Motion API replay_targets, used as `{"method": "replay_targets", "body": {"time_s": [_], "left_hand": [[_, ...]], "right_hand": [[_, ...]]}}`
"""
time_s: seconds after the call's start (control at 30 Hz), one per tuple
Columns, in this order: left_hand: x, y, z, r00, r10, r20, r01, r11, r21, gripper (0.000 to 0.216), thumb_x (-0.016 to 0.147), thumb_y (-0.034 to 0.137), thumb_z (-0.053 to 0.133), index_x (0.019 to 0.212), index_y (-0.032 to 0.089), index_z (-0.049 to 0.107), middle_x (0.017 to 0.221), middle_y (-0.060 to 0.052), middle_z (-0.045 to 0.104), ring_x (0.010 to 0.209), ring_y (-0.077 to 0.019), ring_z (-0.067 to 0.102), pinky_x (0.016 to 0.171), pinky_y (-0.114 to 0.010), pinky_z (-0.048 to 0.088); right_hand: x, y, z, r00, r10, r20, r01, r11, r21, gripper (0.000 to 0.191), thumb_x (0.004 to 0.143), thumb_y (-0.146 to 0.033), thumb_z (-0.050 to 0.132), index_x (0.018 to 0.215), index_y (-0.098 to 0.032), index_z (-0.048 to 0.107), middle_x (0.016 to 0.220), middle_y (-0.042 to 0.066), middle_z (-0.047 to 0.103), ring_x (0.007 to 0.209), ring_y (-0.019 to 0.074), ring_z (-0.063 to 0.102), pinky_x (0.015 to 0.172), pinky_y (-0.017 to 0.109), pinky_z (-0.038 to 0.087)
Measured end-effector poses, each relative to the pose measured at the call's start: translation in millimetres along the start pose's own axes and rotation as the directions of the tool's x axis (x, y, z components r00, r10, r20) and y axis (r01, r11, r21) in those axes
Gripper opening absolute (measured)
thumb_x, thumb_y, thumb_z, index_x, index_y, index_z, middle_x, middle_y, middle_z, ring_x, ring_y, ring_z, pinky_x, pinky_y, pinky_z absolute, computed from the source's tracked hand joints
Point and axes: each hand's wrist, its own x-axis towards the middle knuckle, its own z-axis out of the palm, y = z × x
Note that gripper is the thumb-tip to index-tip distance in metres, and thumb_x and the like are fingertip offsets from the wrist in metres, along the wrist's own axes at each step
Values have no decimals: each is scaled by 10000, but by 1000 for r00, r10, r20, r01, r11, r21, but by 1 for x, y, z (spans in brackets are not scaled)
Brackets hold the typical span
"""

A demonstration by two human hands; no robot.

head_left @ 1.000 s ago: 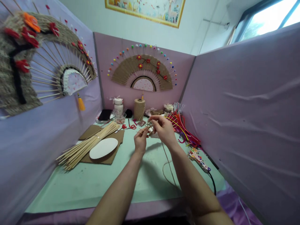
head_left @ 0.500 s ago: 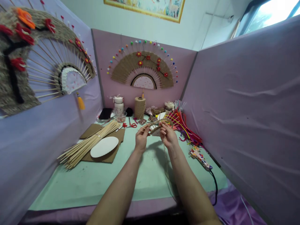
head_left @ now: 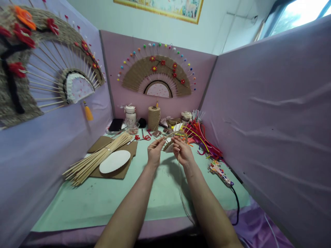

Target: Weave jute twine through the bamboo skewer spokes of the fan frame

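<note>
Above the middle of the table, my left hand (head_left: 154, 153) grips the left side of a small half-round fan frame (head_left: 169, 148) with thin bamboo sticks spreading from it. My right hand (head_left: 182, 150) is closed in a pinch on a strand of twine (head_left: 181, 187) at the frame's right side. From my right fingers the twine hangs down past my forearm to the table's front edge. A twine band curves across the sticks between both hands. My fingers hide part of the frame.
Left lie a bundle of bamboo sticks (head_left: 99, 156), a white oval card (head_left: 115, 162) and brown cardboard (head_left: 122, 174). Behind are red scissors (head_left: 147, 137) and a twine spool (head_left: 154, 119). Right are pipe cleaners (head_left: 204, 141) and a glue gun (head_left: 221, 174). Finished fans (head_left: 131, 77) hang on the partitions.
Both hands have shifted slightly left with the fan frame, which has tilted a little. The twine now hangs in a different curve under my right hand.
</note>
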Motion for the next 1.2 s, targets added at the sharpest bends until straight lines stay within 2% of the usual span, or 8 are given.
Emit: {"method": "replay_targets", "body": {"time_s": [0.13, 0.37, 0.5, 0.67, 0.87, 1.2], "left_hand": [[0, 1, 0, 999, 4, -46, -5, 1000, -8, 298, 565, 317, 835, 811, 165, 765, 827, -49, 757, 749, -153, 661, 776, -310, 501], [-2, 3, 1, 999, -26, -23, 25, 999, -41, 290, 566, 312, 829, 810, 168, 767, 804, -40, 753, 707, -136, 645, 746, -290, 489], [-1, 3, 2, 999, -3, -46, 2, 1000, -27, 268, 564, 335, 830, 757, 161, 764, 705, -16, 722, 641, -103, 595, 684, -250, 458], [0, 4, 1, 997, 7, -79, -8, 1000, -16, 246, 559, 339, 833, 710, 161, 754, 609, 21, 665, 558, -60, 508, 598, -208, 396], [0, 4, 1, 997, 2, -74, -3, 1000, -10, 260, 537, 339, 842, 707, 163, 756, 615, 18, 667, 562, -57, 503, 592, -200, 389], [-1, 3, 0, 999, -16, -45, 15, 1000, -14, 267, 549, 348, 839, 717, 159, 754, 655, 1, 680, 564, -66, 514, 567, -202, 388]], "right_hand": [[-3, -2, 2, 999, 43, 11, -44, 999, 13, 204, 635, -66, 717, 800, -172, 659, 787, 19, 679, 442, 14, 348, 334, 77, 323], [-11, -13, 9, 1000, 27, 14, -27, 999, -27, 205, 640, -73, 733, 818, -159, 680, 804, 29, 692, 453, 10, 328, 347, 63, 325], [-16, -21, 14, 999, 26, 42, -25, 999, -38, 211, 646, -74, 730, 829, -170, 687, 812, 28, 699, 453, 16, 329, 344, 73, 324], [-23, -38, 22, 997, -28, 68, 32, 997, -66, 208, 647, -96, 733, 825, -197, 697, 817, 12, 704, 448, 19, 333, 337, 90, 317], [-22, -56, 36, 989, -119, 84, 132, 979, -157, 239, 638, -154, 760, 865, -217, 720, 919, 20, 727, 484, 18, 391, 367, 102, 341], [-20, -56, 58, 973, -150, 177, 199, 930, -308, 360, 628, -241, 774, 983, -241, 714, 1122, 22, 699, 525, 34, 477, 444, 174, 424]]}}
